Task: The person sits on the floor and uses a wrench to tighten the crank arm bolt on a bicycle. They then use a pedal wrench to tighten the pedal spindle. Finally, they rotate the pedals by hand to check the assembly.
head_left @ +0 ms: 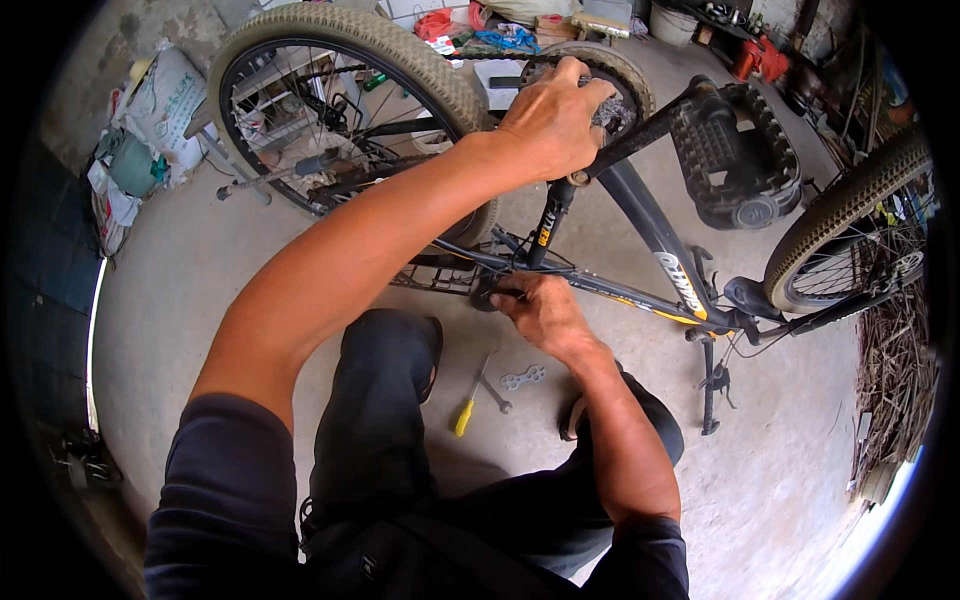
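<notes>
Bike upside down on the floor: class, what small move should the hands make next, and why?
Probably turn the crank a little with the left hand. It grips there by the chainring, while the right hand holds a part low on the frame, so a slight turn would test it.

Single head view, looking steeply down, close over upturned bicycle (640, 215) on concrete floor (780, 480).

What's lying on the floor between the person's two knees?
In the head view, a yellow-handled screwdriver, a small grey spanner and a flat multi-hole metal wrench lie on the bare concrete floor.
</notes>
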Demonstrator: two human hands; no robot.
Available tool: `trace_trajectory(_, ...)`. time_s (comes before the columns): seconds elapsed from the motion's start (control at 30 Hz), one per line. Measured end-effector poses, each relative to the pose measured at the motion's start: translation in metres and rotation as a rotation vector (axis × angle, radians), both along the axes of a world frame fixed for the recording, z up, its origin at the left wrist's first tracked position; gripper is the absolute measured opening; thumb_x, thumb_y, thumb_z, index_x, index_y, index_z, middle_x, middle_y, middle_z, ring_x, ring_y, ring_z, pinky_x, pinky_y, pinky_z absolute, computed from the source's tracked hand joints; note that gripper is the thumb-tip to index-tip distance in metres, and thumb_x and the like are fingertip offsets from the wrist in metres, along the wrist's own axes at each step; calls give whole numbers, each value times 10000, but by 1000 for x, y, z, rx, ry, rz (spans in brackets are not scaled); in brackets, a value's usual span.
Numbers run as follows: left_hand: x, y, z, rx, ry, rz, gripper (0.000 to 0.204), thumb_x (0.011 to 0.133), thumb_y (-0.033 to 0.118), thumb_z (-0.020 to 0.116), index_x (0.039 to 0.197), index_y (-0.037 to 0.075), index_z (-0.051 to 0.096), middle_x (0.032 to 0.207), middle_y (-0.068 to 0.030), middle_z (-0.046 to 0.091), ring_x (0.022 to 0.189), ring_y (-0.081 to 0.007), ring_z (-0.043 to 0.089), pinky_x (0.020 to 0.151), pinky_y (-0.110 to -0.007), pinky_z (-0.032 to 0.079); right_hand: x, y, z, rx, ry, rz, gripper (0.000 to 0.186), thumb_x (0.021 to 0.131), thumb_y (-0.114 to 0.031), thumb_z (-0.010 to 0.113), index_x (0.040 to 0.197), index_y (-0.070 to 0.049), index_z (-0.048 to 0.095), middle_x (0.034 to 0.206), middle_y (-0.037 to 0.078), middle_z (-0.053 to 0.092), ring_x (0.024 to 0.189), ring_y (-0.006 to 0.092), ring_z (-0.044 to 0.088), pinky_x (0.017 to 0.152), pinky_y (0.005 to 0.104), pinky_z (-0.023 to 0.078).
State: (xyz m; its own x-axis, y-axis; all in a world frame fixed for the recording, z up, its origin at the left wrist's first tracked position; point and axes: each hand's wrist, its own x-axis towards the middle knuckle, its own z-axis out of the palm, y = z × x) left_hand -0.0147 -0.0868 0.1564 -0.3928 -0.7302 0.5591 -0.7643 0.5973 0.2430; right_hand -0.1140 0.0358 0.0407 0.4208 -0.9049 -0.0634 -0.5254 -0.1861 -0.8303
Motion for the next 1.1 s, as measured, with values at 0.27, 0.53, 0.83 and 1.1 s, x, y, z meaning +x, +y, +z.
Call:
trace_trajectory(0.27,32,-16,5,-41,-177,-233,475,813,51,595,1276,157,564,1253,-180,489,1076,-375,564,899,-415,483,-1,5,3,-68,106,-2,221,842,-222,656,984,-56,690,850,180,674,878,362,638,817,416,492)
trace_trajectory(0.53,41,-15,14,-59,-234,-125,463,800,198,666,1254,145,590,1003,-168,529,897,-348,585,811,-425,489,-1,0,-6,-88,180,15,217,834,-161,661,1002,-25,685,906,185,677,850,339,647,774,382,501)
trace_trajectory(0.83,15,-32,49,163,-426,-194,459,770,212,633,1197,43,626,929,-215,643,883,-347,631,811,-403,499,5,-2,-13,-167,234,50,210,832,-184,659,975,-32,681,900,187,673,848,351,642,769,404,501)
trace_trajectory(1.1,41,-35,39,239,-392,-81,475,762,225,621,1183,6,628,968,-247,664,917,-334,655,835,-390,504,8,-6,-18,-240,266,64,208,825,-198,659,966,-46,674,802,184,664,796,360,643,732,414,507)
